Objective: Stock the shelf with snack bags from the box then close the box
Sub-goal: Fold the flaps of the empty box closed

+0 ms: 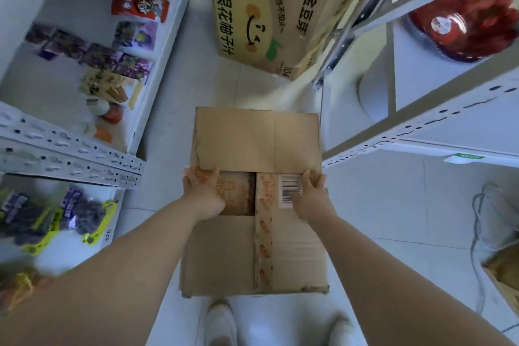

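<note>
— Where is the cardboard box [224, 255]?
— On the floor [379, 205] by the person's feet, long side running away from them.
— And the hands?
— The left hand [203, 188] and right hand [309, 194] each grip the far flap [252, 137] by its edge. Snack bags [118, 56] line the left shelf [67, 146].

— Where are the hands?
— On the cardboard box [230, 255] on the floor. The left hand [203, 191] and right hand [310, 194] each grip the near edge of its far flap [252, 137].
— And the shelf [42, 93]?
— On the left, with snack bags [112, 59] lying on it.
</note>
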